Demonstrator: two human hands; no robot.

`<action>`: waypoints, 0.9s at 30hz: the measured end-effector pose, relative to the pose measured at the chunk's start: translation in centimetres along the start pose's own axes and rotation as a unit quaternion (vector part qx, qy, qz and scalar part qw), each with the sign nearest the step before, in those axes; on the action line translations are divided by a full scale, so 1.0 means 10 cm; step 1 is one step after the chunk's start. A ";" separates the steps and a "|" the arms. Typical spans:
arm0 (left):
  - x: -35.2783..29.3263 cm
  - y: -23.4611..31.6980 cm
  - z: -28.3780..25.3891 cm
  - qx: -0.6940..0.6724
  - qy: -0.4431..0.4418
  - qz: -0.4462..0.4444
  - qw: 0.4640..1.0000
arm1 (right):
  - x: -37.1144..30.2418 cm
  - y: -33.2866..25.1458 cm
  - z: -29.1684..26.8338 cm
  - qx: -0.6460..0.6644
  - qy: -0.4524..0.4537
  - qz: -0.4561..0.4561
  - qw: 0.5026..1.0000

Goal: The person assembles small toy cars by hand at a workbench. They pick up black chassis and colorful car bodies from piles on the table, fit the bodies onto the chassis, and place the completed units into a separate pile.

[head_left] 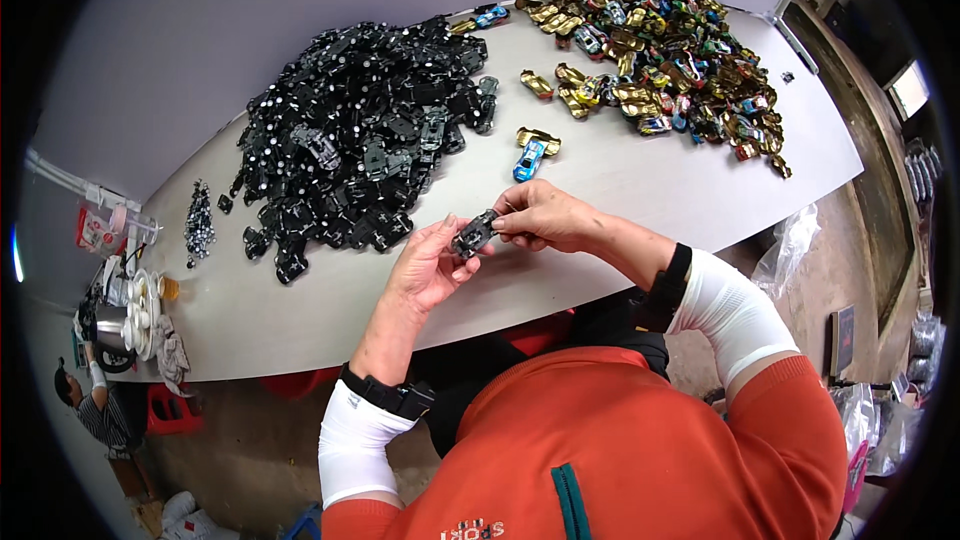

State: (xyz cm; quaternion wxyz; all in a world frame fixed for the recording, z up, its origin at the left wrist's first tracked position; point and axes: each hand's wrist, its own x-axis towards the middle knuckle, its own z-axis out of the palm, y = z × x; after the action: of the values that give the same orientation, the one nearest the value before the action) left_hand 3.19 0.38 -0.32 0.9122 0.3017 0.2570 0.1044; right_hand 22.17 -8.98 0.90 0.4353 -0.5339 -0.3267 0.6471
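Observation:
Just over the near edge of the table, a black toy car chassis (474, 234) is held between my two hands. My left hand (428, 265) has its fingers and thumb closed round the left side of the chassis, palm partly upward. The thumb and fingertips of my right hand (548, 218) pinch at its right end; whether a small part is also between them is hidden. Beyond my hands lie a blue toy car body (528, 161) and a gold one (541, 139) touching it.
A large heap of black chassis (350, 130) stands at the left of the pale table (600, 205). Gold and coloured car bodies (660, 70) are piled at the back right. Small wheels (200, 225) lie far left, near dishes (145, 315). Another person (100, 410) is at far left.

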 end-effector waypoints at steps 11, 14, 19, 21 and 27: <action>-0.05 -0.06 -0.10 0.000 -0.054 0.019 0.998 | 0.08 -0.20 -0.76 -0.619 0.194 -0.282 0.707; -0.11 -0.08 -0.12 -0.013 -0.031 0.018 0.999 | 0.19 -0.29 -0.70 -0.692 0.125 -0.253 0.664; -0.23 0.01 -0.11 -0.012 0.001 0.039 0.999 | 0.22 -0.46 -0.71 -0.709 0.129 -0.288 0.631; -0.23 0.04 -0.15 -0.026 -0.012 0.046 0.999 | 0.12 -0.57 -0.56 -0.625 0.167 -0.331 0.686; -0.17 -0.01 -0.04 -0.031 -0.051 0.109 0.992 | 0.05 -0.34 -0.31 -0.541 0.193 -0.276 0.771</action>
State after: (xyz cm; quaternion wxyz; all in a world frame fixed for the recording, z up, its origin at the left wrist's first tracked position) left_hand 1.47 -0.05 0.05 0.9163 0.3042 0.1725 0.1953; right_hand 25.90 -7.27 3.01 0.2879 -0.6814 -0.6656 0.0988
